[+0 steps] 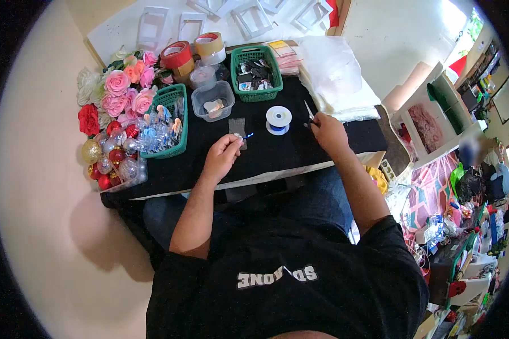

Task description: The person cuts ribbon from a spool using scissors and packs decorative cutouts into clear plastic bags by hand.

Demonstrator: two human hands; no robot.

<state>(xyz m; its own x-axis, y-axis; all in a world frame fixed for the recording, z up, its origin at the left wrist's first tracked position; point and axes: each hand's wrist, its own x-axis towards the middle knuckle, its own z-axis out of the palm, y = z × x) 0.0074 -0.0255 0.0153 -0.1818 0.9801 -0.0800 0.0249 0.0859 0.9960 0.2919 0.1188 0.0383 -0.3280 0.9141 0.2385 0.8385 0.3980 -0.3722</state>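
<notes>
My left hand [223, 153] is closed in a pinch over the front of the black-covered table, on a small pale piece with a short shiny blue ribbon [248, 135] sticking out to the right. What exactly the pale piece is cannot be made out. My right hand [329, 134] grips a pair of scissors [308, 113], blades pointing away from me. Between the hands stands a white spool [278, 116] wound with blue ribbon. Just beyond my left fingers lies a flat grey see-through packet [237, 125]. A clear plastic tub [213, 101] behind it holds pale cut-out pieces.
Left: a green basket [182, 140] of small wrapped items, artificial flowers [119, 90] and a box of baubles [114, 161]. Toward the back: a green basket [277, 79] of dark pieces, tape rolls [176, 56] and white frames [251, 20]. Stacked white sheets [336, 73] lie at right.
</notes>
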